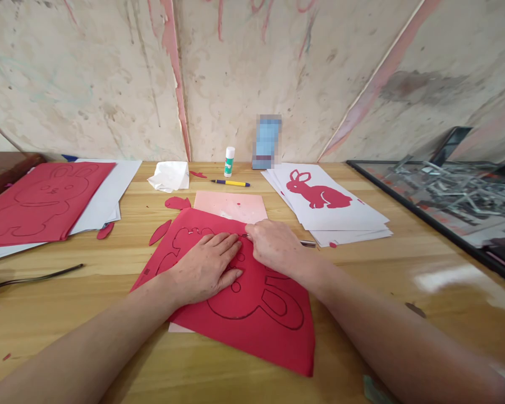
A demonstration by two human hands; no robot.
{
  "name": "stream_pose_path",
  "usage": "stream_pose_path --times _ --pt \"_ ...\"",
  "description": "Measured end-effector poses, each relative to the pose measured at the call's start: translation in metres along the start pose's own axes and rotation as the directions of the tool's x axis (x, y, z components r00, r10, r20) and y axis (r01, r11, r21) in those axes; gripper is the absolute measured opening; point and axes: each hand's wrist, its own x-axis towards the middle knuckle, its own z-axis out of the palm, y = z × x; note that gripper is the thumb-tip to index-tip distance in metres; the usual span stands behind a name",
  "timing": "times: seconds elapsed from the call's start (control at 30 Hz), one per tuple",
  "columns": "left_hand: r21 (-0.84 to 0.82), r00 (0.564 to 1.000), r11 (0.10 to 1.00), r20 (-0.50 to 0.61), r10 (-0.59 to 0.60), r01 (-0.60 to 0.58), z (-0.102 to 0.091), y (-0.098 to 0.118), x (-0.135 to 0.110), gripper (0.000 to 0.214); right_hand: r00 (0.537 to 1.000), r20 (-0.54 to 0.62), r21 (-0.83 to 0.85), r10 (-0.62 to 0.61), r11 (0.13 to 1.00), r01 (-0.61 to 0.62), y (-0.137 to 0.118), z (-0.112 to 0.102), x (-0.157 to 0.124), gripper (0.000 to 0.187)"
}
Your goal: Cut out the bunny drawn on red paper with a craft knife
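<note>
Glue stick [229,161] and pen [230,183] sit at the back, crumpled tissue [169,175] beside them, rabbit sheets [332,205] stacked to your right, red scraps [160,232] just left of your work. The red sheet [256,314] lies mid-table over a pink pad [231,205]. Your left hand [206,268] lies flat on it, fingers together. Your right hand [274,244] curls at the cut line; what it pinches, I can't tell.

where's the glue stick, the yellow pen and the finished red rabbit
glue stick [229,161], head view, on its green label
yellow pen [231,183], head view, mid-barrel
red rabbit cutout [317,192], head view, on its body
</note>
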Motion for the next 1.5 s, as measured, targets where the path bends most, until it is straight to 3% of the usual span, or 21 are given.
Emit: stream_pose_path --times 0.67,1.5 --pt "0.0 0.999 1.0 0.053 0.004 -0.004 -0.0046 0.0011 0.0013 0.053 1.0 0.005 0.018 -0.002 1.0 0.002 0.0002 0.0008 -0.0008 0.022" --pt "-0.007 1.0 1.0 0.007 0.024 -0.024 -0.0025 -0.0003 0.0021 0.051 0.994 0.094 0.002 0.054 0.998 -0.055 -0.0032 -0.0056 -0.0052 0.025"
